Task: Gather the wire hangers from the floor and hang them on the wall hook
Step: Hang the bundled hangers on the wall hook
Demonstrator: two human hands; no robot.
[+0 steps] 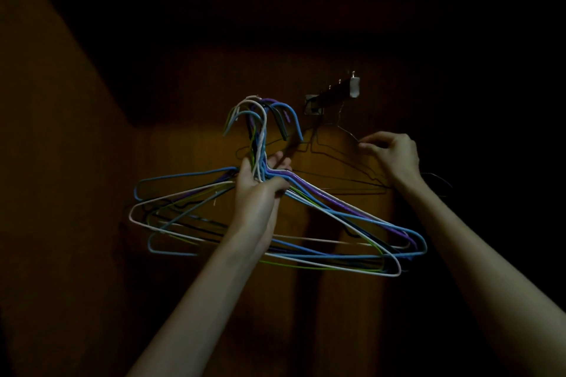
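The left hand (260,184) gripped the bundle of coloured wire hangers (306,208) at the necks, long axis level. The wall hook rack (332,94) lay at one o'clock, nearer this hand. The right hand (392,151) pinched a bare wire hanger (343,168) already hanging there.

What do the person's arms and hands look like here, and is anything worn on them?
Both forearms are bare, with no sleeves in view. The left hand and the right hand carry no gloves, and no rings, watch or bracelets can be seen in the dim light.
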